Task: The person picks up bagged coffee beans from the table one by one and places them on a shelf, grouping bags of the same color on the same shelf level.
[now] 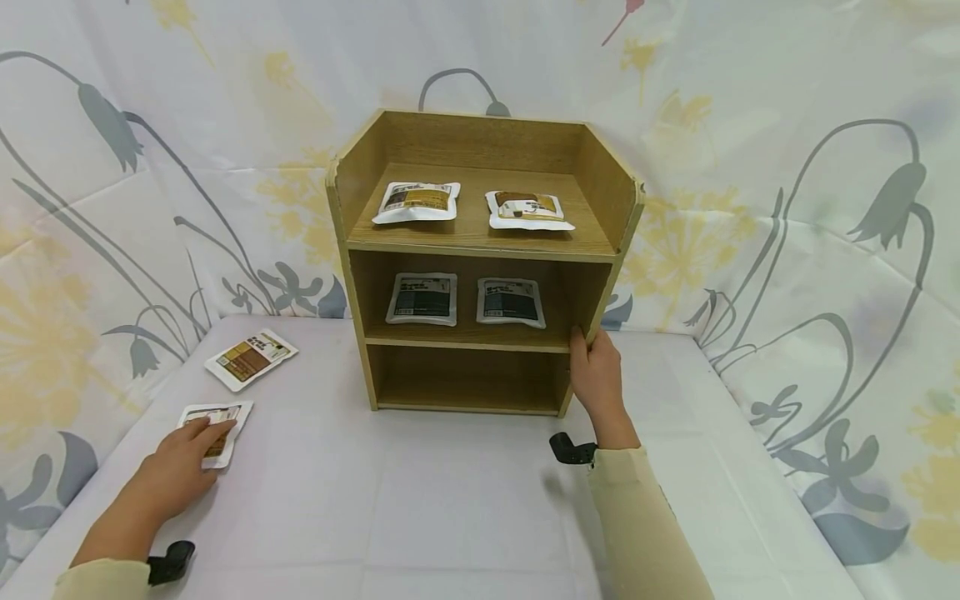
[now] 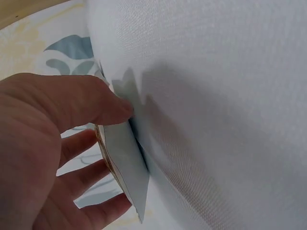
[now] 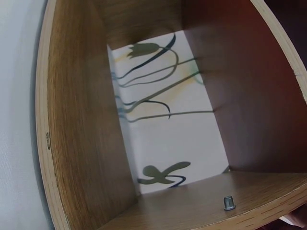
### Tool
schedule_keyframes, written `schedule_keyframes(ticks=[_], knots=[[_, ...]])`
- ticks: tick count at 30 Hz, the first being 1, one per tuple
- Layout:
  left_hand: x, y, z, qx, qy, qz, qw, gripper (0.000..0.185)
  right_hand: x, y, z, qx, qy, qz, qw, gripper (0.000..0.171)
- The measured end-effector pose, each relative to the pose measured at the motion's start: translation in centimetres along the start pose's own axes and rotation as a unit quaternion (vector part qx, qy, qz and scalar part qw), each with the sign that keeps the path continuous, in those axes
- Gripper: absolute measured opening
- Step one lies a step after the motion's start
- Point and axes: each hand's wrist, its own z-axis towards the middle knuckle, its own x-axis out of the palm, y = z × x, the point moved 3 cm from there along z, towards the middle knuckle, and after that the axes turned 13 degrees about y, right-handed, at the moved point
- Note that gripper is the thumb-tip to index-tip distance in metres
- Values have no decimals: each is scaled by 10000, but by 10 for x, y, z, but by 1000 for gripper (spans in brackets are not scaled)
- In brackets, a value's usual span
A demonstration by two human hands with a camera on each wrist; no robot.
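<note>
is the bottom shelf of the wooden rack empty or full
Empty: the bottom shelf of the wooden rack shows only bare wood.

2 packets (image 1: 225,392) lie left of the shelf (image 1: 480,258), seemingly flat.

Two bare hands and cream sleeves

A cream long sleeve (image 1: 645,525) is worn on the arm at lower centre-right, another cream cuff (image 1: 101,581) at lower left; a small black mount (image 1: 572,450) is strapped at each wrist.

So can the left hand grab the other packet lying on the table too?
Probably yes. The left hand already holds one packet, and the other packet lies just beyond it on the bare table, with nothing between them.
</note>
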Motion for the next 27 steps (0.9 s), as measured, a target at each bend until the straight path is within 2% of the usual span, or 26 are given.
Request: schedule_keyframes(ticks=[14, 21, 27], knots=[[-6, -5, -6, 199, -322, 205, 9991, 50, 1, -1, 0, 10, 16, 11, 10000, 53], [-13, -14, -12, 303, -593, 293, 9973, 44, 1, -1, 0, -29, 31, 16, 10000, 52], [-19, -21, -14, 332, -628, 281, 9971, 40, 0, 0, -1, -50, 10, 11, 10000, 51]])
